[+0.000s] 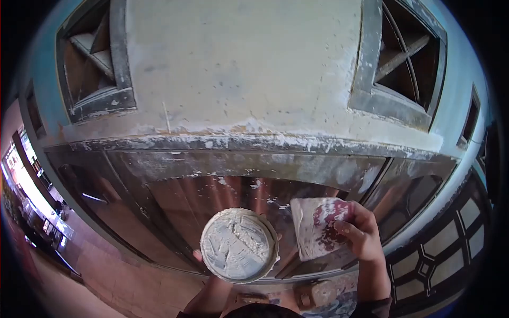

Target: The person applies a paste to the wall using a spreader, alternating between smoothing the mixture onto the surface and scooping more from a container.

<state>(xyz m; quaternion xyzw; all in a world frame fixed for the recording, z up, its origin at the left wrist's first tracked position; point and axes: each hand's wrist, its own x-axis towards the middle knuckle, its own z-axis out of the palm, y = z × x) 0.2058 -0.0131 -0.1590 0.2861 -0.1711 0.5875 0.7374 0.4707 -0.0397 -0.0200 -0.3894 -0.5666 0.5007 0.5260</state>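
Note:
My left hand is mostly hidden beneath a round shallow dish, with only fingertips showing at its sides. White putty fills the dish, smeared and ridged across its top. In my right hand is a flat, squarish putty spreader, gripped at its right edge between thumb and fingers. White putty coats much of the spreader, and dark red shows through in patches. Spreader and dish are apart, side by side in front of the wooden frame.
Ahead is a pale wall with patches and small pits. A putty-spattered wooden beam crosses below it, above glass panels. Wooden vent frames flank the wall. A dark door with pale panels stands right; a tiled floor lies left.

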